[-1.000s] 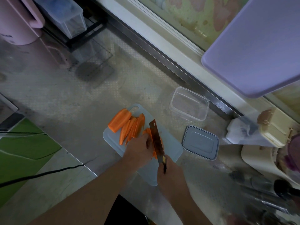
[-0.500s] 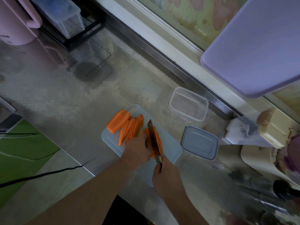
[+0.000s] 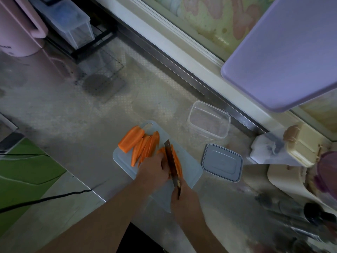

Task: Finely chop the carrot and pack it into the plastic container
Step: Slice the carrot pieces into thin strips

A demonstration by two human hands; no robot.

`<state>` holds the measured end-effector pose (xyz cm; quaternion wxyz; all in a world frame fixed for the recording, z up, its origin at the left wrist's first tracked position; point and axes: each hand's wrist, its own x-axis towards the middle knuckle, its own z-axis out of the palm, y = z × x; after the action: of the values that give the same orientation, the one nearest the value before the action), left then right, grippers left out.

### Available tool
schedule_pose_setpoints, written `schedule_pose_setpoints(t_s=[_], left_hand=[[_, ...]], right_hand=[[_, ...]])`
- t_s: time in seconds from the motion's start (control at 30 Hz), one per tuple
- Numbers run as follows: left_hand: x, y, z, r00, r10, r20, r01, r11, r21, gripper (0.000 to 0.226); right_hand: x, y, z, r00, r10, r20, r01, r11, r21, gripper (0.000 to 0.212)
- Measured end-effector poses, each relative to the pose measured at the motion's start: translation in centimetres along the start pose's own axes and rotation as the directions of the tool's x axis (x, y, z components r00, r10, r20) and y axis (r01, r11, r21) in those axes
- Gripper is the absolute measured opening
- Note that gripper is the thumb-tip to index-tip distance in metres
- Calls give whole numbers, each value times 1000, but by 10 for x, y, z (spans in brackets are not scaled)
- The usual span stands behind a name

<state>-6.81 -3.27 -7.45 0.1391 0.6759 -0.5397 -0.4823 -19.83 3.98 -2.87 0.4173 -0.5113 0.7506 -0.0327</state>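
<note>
The grey, patterned bench (image 3: 76,114) fills most of the view, running up to a window sill at the back. Above the right side hangs a large lilac board (image 3: 280,52). At far left stands a pink appliance (image 3: 18,28), with a clear storage box (image 3: 73,24) on a black rack beside it. Near the front edge lies a pale cutting board (image 3: 189,167), and past its far right corner sits the open plastic container (image 3: 208,119), with the grey lid (image 3: 222,163) flat on the bench just beside the board. On the board lie carrot slices (image 3: 140,145), long and orange, fanned toward the far left corner. The left hand (image 3: 152,170) presses down on a few carrot strips (image 3: 177,161), fingers curled over them. The right hand (image 3: 184,199) has its fingers wrapped round the handle of the knife (image 3: 172,163), whose blade lies lengthwise along those strips, touching the left knuckles.
</note>
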Motion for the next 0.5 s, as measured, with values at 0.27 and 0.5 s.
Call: schedule_pose_setpoints(t_s=[0.27, 0.5], left_hand=[[-2, 0, -1, 1000, 1, 3, -2, 998, 57, 22], [-5, 3, -2, 1000, -19, 2, 19, 999, -34, 24]], right_hand=[[6, -9, -16, 1000, -24, -15, 25, 992, 122, 21], [3, -9, -16, 999, -34, 4, 33, 994, 109, 21]])
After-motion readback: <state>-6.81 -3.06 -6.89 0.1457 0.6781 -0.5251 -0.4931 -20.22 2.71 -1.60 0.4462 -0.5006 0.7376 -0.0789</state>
